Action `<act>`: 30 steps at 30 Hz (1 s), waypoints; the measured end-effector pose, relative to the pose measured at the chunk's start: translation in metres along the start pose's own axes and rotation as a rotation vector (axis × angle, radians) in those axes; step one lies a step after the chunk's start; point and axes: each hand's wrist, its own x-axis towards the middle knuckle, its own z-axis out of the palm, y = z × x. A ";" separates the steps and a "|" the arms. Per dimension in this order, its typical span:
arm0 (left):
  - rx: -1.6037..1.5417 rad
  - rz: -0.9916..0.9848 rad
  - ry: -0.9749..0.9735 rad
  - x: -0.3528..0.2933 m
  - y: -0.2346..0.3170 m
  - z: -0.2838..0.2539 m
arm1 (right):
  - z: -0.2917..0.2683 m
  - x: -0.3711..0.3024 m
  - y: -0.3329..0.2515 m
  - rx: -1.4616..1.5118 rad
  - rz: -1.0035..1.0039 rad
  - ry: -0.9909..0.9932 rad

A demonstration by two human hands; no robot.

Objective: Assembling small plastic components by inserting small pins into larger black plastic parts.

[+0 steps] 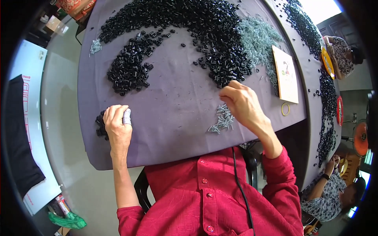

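Seen from above: the left hand (117, 128), at 9 o'clock on the grey-clothed table (177, 98), is curled over a small clump of black plastic clips (100, 125), w/ a taped fingertip. The right hand (241, 103), at 3 o'clock, is pinched narrow at the edge of the big black clip pile (212, 35); what it holds can't be told. Small metal springs (222, 119) lie just beside it: prob. light, stiff, apt to roll, best pinched at the sides.

table (173, 129): grey cloth | floor (63, 78): pale grey, glossy | second table (311, 129): right | light: daylight, top right
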 end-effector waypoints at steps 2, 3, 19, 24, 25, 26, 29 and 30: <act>-0.022 -0.022 -0.006 0.003 0.000 0.007 | -0.003 -0.010 0.017 -0.032 0.005 -0.006; 0.003 -0.003 -0.007 0.005 0.002 0.006 | 0.000 -0.011 0.018 -0.036 0.005 0.015; -0.160 0.006 -0.009 0.043 0.039 0.039 | 0.012 -0.005 0.016 -0.019 -0.068 0.133; -0.128 -0.013 0.010 0.076 0.049 0.050 | 0.020 -0.013 -0.004 0.203 -0.066 0.177; -0.109 -0.008 0.022 0.082 0.050 0.052 | 0.023 -0.013 -0.008 0.222 -0.073 0.165; -0.091 -0.003 0.035 0.088 0.051 0.055 | 0.025 -0.013 -0.011 0.241 -0.080 0.153; -0.077 0.026 0.055 0.112 0.041 0.068 | 0.030 -0.011 -0.015 0.282 -0.101 0.125; -0.060 0.049 0.055 0.120 0.038 0.072 | 0.030 -0.010 -0.016 0.280 -0.105 0.115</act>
